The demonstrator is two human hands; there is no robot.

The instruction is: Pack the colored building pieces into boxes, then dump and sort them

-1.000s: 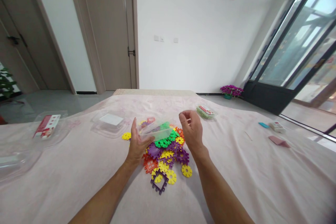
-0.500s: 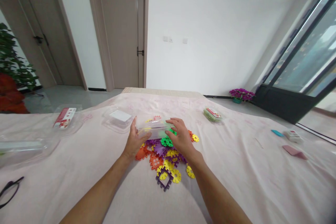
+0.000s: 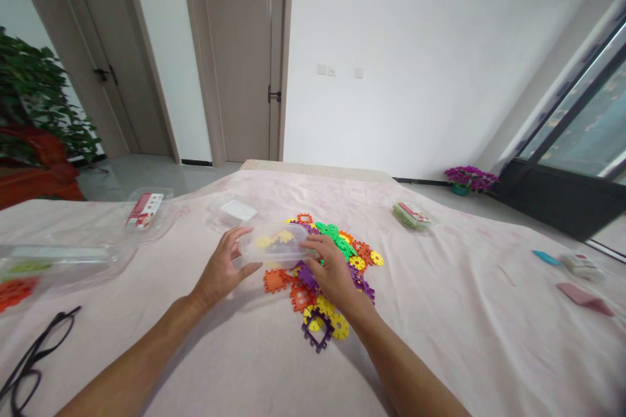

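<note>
Pink-draped worktop (image 3: 464, 326): left hand (image 3: 220, 275) and right hand (image 3: 336, 277) hold a clear box (image 3: 274, 249) between their fingers, at the left of piled toy pieces (image 3: 303, 298), apparently a steadying step that next calls for even support.

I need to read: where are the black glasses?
In the head view, the black glasses lie on the pink cloth at lower left, left of the left forearm.
</note>
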